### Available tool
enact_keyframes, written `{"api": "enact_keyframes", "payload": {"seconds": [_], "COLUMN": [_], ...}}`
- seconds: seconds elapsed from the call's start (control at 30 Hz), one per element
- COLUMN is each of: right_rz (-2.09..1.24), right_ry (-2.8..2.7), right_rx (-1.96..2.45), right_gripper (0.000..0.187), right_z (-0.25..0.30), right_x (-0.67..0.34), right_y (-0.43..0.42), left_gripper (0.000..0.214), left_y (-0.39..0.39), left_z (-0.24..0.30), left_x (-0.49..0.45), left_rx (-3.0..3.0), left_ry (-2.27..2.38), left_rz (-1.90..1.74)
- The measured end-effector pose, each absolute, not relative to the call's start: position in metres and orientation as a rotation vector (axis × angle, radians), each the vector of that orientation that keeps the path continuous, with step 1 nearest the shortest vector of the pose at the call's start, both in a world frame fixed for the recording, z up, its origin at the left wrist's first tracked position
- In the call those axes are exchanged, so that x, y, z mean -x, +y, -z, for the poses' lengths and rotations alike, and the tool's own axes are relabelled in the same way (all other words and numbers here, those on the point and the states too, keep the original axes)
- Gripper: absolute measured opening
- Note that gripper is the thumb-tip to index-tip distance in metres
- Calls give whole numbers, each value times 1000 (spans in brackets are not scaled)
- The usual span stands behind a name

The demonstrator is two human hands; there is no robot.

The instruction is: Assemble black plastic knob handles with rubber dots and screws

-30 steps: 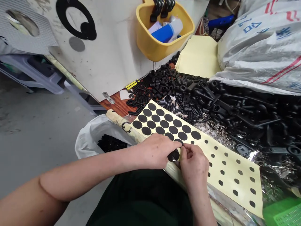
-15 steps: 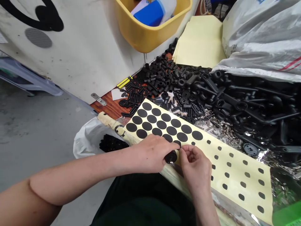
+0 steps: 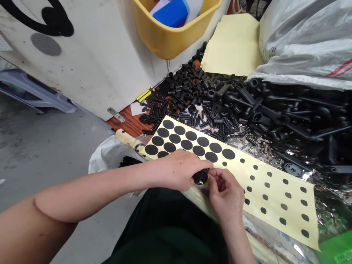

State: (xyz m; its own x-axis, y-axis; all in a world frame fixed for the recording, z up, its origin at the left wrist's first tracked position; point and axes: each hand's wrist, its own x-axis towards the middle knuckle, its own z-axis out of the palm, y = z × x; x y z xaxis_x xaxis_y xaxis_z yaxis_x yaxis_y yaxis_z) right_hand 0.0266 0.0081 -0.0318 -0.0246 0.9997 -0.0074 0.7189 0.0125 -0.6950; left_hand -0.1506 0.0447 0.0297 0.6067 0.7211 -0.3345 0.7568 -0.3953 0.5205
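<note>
Right-hand fingers (image 3: 212, 178) being pinched together beside a black disc (image 3: 200, 177), contact unclear | disc being steadied by the left hand (image 3: 176, 170) at the near edge of a cream backing sheet (image 3: 271, 198), seemingly for a firm hold | black plastic parts (image 3: 275, 110) being left heaped beyond it

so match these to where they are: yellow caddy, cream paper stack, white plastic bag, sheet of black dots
Things
1. yellow plastic caddy
2. stack of cream paper sheets
3. white plastic bag
4. cream sheet of black dots

Places
A. under the left hand and right hand
B. against the white panel
C. beside the white plastic sack
D. holding loose black parts

Pairs: 1-B, 2-C, 3-D, 4-A
</note>
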Motion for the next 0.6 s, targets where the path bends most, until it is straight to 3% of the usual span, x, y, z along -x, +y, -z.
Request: {"api": "enact_keyframes", "payload": {"seconds": [0.33,0.47,0.6], "right_rz": [-1042,-952,-787], "right_ry": [-1690,-1457,-1098], "right_rx": [1514,1338,1337], "right_gripper": [11,6,12], "right_z": [21,5,-13], "right_x": [-37,-55,-71], "right_y": [8,-3,-22], "left_gripper": [60,58,54], "left_y": [56,46,23], "left_z": [-36,-31,-19], "left_x": [153,150,109], "left_rx": [-2104,-1834,-1138], "left_ry": [1196,1132,958], "left_rz": [146,-290,-582]}}
